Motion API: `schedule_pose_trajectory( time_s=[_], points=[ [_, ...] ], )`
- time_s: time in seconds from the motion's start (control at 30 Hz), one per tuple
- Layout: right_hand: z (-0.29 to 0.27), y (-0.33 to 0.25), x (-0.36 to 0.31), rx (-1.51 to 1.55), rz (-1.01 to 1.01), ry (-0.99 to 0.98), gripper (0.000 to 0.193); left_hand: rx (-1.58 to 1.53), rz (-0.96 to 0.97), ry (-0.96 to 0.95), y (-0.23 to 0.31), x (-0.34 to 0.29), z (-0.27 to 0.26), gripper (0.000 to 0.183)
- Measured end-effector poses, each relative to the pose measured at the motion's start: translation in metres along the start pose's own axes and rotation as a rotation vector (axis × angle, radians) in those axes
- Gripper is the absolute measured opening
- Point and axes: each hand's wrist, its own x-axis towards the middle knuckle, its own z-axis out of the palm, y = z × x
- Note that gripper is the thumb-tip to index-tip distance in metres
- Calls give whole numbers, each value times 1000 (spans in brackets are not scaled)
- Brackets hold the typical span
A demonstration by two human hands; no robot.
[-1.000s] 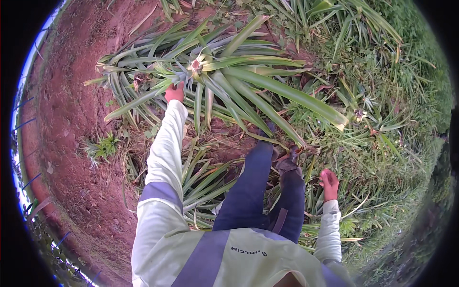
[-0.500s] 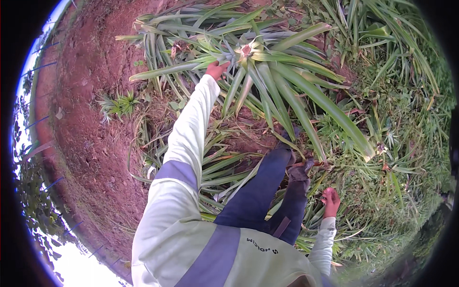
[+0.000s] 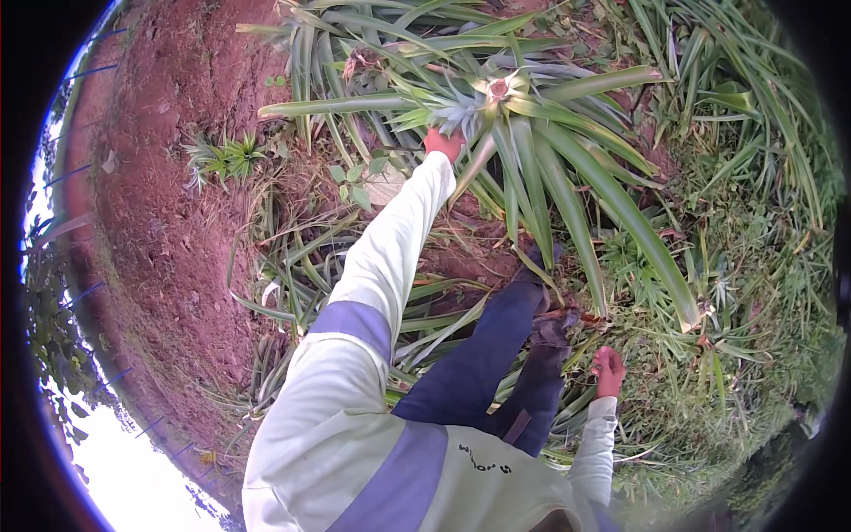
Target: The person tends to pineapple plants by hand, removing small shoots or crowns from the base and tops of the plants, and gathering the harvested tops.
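A large pineapple plant (image 3: 612, 191) spreads its long green leaves ahead of me, with a pale cut stem (image 3: 499, 89) at its middle. Just left of that stem, a small bluish-green pineapple shoot (image 3: 454, 113) with short spiky leaves leans outward. My left hand (image 3: 444, 143) is closed at the lower side of this shoot, its fingertips partly hidden by leaves. Low on the right, apart from the plant, my right hand (image 3: 608, 371) hangs beside my leg. Its fingers are curled in, and whatever they may hold is hidden.
Reddish bare soil (image 3: 191, 293) slopes along the left, with a small spiky plant (image 3: 226, 160) on it. Grass and weeds (image 3: 753, 257) cover the right. Fallen long leaves (image 3: 425, 306) lie around my boots (image 3: 551, 328). More long-leaved plants (image 3: 709, 53) stand far right.
My left hand has moved right and slightly down in the picture, from pointing fingers among the leaves to closed at the shoot. The plant appears shifted right. My right hand stays low, still curled.
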Motion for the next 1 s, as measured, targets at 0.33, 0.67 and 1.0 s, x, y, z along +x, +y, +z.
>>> schedule_pose_trajectory(
  time_s=[0.33, 0.67, 1.0],
  points=[
    [6, 21, 9, -10, 19, -68, 38, -551, -99, -153, -61, -114, -40, 24],
    [3, 3, 39, -115, -29, 31, 37, -418, -460, 6, 5, -169, -342, 23],
    [23, -53, 172, -415, -212, 362, 48, -135, -419, 679, 72, -39, -651, 76]
  ],
)
